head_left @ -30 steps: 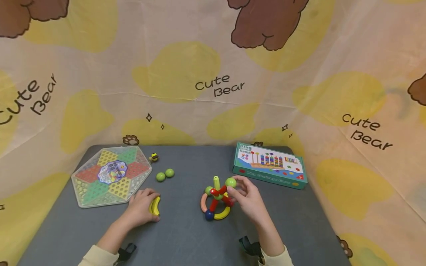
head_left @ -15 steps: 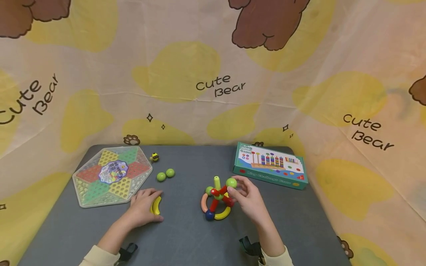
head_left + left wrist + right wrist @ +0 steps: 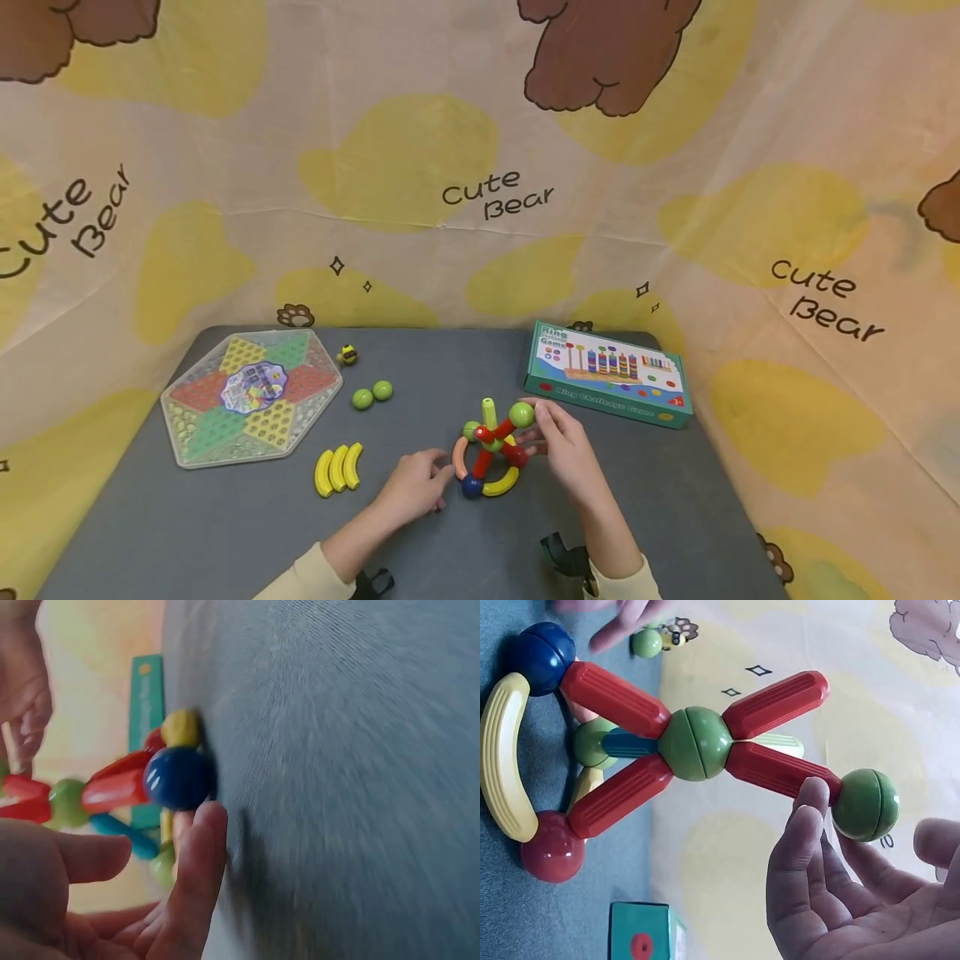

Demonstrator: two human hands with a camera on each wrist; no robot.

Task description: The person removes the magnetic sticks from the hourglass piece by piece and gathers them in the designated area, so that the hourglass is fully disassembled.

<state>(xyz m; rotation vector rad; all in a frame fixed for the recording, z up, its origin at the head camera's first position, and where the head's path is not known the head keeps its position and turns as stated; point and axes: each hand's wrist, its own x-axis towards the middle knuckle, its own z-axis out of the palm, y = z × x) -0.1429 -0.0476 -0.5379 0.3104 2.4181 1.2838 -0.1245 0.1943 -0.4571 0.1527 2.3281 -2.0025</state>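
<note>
Far left, on grey table (image 3: 480, 554): hexagonal game board (image 3: 253, 392). Next, three yellow curved pieces (image 3: 339, 468) side by side; farther back, two green balls (image 3: 363, 399). Left hand (image 3: 414, 485): empty, thumb and fingers apart, just beside blue ball (image 3: 472, 486). Stick-and-ball structure (image 3: 492, 444): on table, between hands. Right hand (image 3: 567, 450): thumb clear, loosely bent fingers at upper green ball (image 3: 865, 805) and red rod (image 3: 780, 771); contact unclear. Far right: green game box (image 3: 609, 375).

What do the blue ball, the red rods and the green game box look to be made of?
Blue ball: probably hard plastic, glossy, judging by its bright highlights.
Red rods: likely moulded plastic with a softer sheen; lengthwise grooves suggest moulding, though painted wood isn't ruled out.
Green game box: apparently printed cardboard, given its flat panels and crisp edges; finish unclear.
</note>
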